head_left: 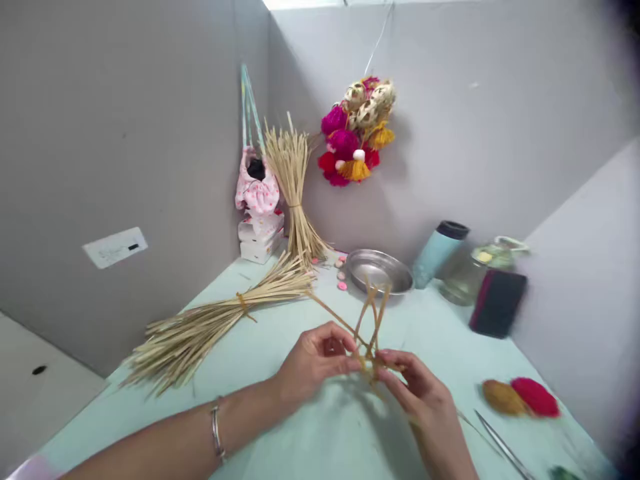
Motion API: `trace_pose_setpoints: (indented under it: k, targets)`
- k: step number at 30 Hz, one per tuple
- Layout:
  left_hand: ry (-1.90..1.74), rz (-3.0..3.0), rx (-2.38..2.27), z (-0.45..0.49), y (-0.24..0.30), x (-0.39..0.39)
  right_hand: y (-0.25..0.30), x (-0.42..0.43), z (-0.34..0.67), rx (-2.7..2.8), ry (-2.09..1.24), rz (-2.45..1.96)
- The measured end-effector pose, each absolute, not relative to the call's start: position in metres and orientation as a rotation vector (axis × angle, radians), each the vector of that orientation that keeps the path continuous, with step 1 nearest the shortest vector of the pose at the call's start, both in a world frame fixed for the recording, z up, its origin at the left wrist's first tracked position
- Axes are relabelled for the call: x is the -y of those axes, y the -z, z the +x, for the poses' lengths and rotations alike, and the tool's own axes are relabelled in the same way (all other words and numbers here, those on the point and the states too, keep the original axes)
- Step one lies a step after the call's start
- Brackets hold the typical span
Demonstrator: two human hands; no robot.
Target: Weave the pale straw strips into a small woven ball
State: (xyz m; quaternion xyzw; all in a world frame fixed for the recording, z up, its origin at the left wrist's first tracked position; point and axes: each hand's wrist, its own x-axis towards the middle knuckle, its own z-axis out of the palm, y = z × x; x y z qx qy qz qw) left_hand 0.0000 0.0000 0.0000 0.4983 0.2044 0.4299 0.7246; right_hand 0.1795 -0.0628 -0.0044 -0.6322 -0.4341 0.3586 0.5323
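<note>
Several thin straw strips (371,337), crossed into a small woven piece, are held up between my two hands over the pale table. My left hand (316,357) pinches the piece at its left side, thumb and fingers together. From the right, my right hand (417,393) grips it with thumb and forefinger. Loose strip ends stick up and out to the upper left. Blur and my fingers partly hide the weave's lower part.
A tied straw bundle (220,320) lies left; another bundle (293,193) stands at the back beside white boxes (260,247). Behind are a metal bowl (380,272), blue tumbler (440,252), jug (463,277) and phone (499,303). Yarn tufts (535,397) and a metal tool (505,447) lie right.
</note>
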Motion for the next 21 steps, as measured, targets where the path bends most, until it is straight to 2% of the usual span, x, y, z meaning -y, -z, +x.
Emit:
trace_pose_setpoints:
  k: [21]
  targets:
    - [-0.998, 1.234, -0.552, 0.003, 0.011, 0.002, -0.004, 0.071, 0.174, 1.041, -0.99, -1.427]
